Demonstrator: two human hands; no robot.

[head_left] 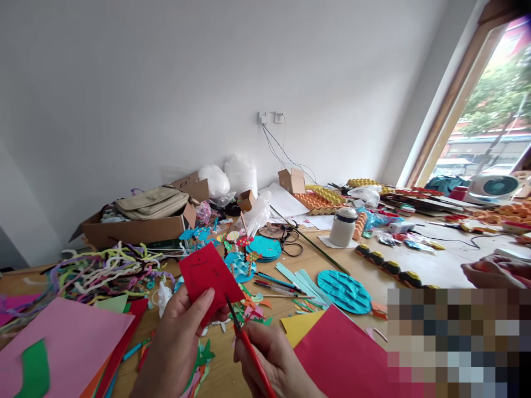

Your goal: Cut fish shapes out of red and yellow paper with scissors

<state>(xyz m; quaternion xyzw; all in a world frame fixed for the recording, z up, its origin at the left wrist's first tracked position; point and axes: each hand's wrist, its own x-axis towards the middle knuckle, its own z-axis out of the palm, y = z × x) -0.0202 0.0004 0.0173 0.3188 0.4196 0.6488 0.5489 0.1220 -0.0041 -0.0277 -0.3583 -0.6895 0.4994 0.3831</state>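
My left hand (188, 318) pinches a red paper piece (209, 271) between thumb and fingers; dark drawn lines show on its upper part. My right hand (269, 354) is closed round the handles of red-handled scissors (255, 359). The dark blades lie at the paper's lower right edge, close to my left fingertips. Below and beyond the hands, coloured paper scraps (253, 307) are scattered on the wooden table.
Pink sheets (70, 342) lie at the left, a red sheet (344, 354) at the right. Behind are pipe cleaners (120, 273), a blue paper disc (344, 291), pens (277, 284) and a white jar (343, 228). Another person's hand (498, 271) is at the far right.
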